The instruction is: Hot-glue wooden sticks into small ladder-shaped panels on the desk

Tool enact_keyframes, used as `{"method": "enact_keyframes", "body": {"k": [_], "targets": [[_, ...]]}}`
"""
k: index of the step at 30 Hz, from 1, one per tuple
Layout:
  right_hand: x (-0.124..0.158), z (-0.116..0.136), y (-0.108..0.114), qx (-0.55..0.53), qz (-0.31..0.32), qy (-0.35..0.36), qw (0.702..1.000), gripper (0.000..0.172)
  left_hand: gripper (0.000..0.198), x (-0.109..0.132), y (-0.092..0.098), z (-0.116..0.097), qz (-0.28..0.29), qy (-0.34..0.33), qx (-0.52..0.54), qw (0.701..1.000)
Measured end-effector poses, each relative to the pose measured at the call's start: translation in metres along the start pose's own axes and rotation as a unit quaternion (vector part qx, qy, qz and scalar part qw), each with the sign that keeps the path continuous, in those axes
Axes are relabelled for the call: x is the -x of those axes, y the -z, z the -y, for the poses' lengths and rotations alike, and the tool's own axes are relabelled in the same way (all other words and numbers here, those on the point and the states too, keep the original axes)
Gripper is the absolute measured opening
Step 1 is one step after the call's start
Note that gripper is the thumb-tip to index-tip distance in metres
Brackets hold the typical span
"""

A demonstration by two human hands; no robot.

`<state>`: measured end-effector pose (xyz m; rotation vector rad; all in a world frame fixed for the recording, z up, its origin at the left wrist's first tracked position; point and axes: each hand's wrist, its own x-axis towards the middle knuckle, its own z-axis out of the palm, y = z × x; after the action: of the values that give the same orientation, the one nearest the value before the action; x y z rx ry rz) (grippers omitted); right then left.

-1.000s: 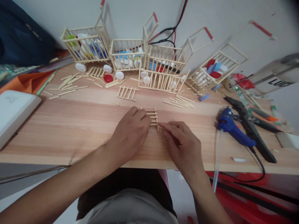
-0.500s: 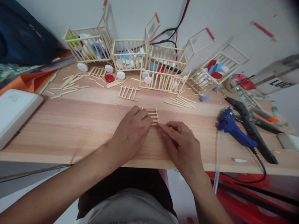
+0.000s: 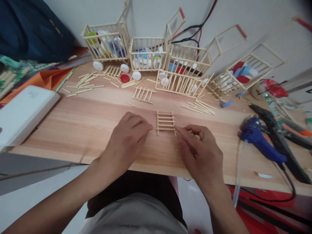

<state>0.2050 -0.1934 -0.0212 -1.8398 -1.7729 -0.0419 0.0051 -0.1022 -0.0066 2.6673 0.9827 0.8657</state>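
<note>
A small ladder-like stick frame (image 3: 166,121) lies flat on the wooden table (image 3: 97,130), with several crossbars between two side sticks. My right hand (image 3: 200,146) is at its lower right corner, thumb and forefinger pinched at the end of the right side stick. Left of the frame, my left hand (image 3: 129,139) rests over the table, its fingers bent and drawn together, with a small gap to the frame and nothing visible in them. A second small stick frame (image 3: 143,95) lies farther back.
Stick carts (image 3: 148,53) holding coloured caps stand along the back wall. Loose sticks (image 3: 84,85) lie behind my hands. On the right are a blue glue gun (image 3: 260,139) and black-handled tools; a white box (image 3: 26,113) lies left, near a dark bag (image 3: 36,29).
My left hand has come off the small frame and moved away to its left, uncovering the whole frame. The right hand stays at the frame's corner. The view has shifted to the left.
</note>
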Motion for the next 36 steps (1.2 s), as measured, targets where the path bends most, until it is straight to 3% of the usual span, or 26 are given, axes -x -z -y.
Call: {"method": "enact_keyframes", "body": {"k": [6, 13, 23, 36], "targets": [[-0.014, 0.009, 0.001, 0.037, -0.042, 0.036, 0.998, 0.018, 0.018, 0.012, -0.009, -0.003, 0.024, -0.066, 0.029, 0.997], [-0.025, 0.023, -0.001, 0.036, -0.023, 0.035, 0.998, 0.017, 0.017, 0.013, -0.011, 0.000, 0.041, -0.104, 0.001, 0.994], [-0.029, 0.025, -0.008, 0.050, 0.010, 0.054, 0.997, 0.014, 0.021, 0.015, -0.010, 0.001, 0.085, -0.106, -0.035, 0.990], [-0.032, 0.020, -0.015, 0.068, 0.037, 0.071, 0.994, 0.013, 0.023, 0.012, -0.009, -0.003, 0.085, -0.100, -0.048, 0.990]]}}
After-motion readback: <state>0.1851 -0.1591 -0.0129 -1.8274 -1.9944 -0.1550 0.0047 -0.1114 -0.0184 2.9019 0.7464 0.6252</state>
